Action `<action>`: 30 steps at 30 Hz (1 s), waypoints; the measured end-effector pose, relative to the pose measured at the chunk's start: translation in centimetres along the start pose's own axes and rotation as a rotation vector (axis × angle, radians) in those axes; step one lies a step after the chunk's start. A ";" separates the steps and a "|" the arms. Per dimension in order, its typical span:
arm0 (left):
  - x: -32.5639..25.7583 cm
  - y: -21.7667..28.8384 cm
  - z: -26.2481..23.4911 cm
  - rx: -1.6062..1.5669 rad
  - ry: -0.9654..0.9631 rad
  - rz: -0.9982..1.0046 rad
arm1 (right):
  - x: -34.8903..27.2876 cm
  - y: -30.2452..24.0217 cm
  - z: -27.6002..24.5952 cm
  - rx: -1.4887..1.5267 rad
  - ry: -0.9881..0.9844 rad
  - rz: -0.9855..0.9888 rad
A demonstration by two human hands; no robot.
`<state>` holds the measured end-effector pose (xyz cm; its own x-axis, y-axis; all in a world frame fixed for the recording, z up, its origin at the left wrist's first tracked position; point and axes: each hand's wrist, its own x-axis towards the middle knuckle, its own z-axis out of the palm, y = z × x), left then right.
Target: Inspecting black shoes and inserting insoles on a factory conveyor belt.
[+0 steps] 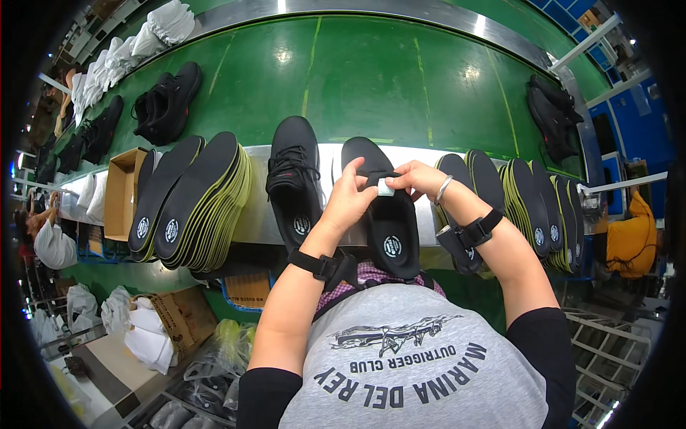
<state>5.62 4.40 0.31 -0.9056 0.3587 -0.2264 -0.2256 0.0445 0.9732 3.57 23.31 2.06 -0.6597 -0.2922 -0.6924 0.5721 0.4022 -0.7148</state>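
Both my hands are at the tongue of a black shoe on the metal edge in front of me. My left hand pinches one side of the tongue, its thumb beside a small white label. From the other side my right hand grips the tongue, fingers close to the label. A round white print marks the insole inside this shoe. Just left of it stands a second black shoe, laced, toe pointing away, with an insole inside. Neither hand touches that one.
Stacks of black and yellow-green insoles stand left and right of the shoes. A cardboard box is beside the left stack. More black shoes sit on the green belt, some at left, a pair at right.
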 end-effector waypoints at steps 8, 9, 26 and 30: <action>0.2 0.1 -0.1 0.000 -0.022 -0.024 | 0.1 0.1 -0.1 0.021 -0.005 -0.005; 0.2 0.1 -0.1 -0.001 -0.022 -0.026 | 0.2 0.1 -0.1 0.022 -0.007 -0.005; -0.2 0.7 0.3 0.071 0.009 0.041 | -0.9 0.2 0.9 -0.038 0.155 -0.205; -2.9 2.2 0.2 0.503 0.111 0.394 | -5.4 1.4 3.4 -0.733 0.648 -0.752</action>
<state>7.83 3.62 3.14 -0.9239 0.3403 0.1749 0.3027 0.3704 0.8781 9.62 22.46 4.51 -0.9459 -0.2611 0.1926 -0.3244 0.7727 -0.5456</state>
